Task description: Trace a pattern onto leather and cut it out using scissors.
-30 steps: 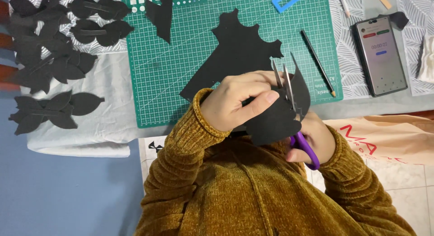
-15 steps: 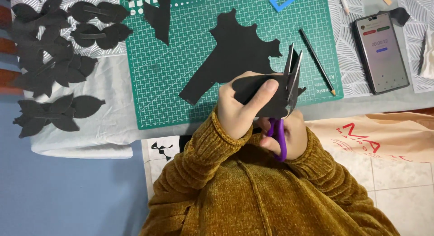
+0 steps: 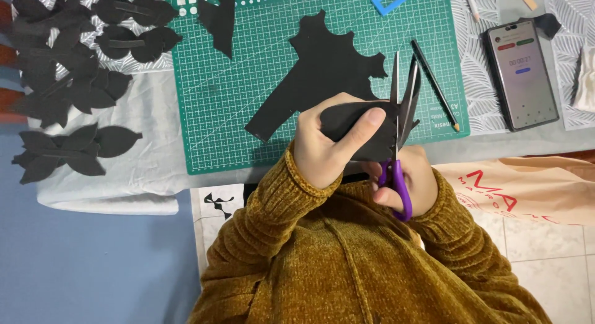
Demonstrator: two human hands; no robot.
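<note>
left hand (image 3: 325, 147) fingers clamped on folded black foam piece (image 3: 359, 128), above green cutting mat (image 3: 248, 82) edge | right hand (image 3: 406, 187) fingers gripping purple-handled scissors (image 3: 400, 132) (blades apart at piece's scalloped edge)

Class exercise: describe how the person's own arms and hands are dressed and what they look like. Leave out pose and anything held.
Both arms wear long sleeves of a mustard-yellow, fuzzy ribbed-knit sweater, ending in snug ribbed cuffs at the wrists. The left hand and right hand are bare: no gloves, and no rings, watch or bracelets show.
</note>
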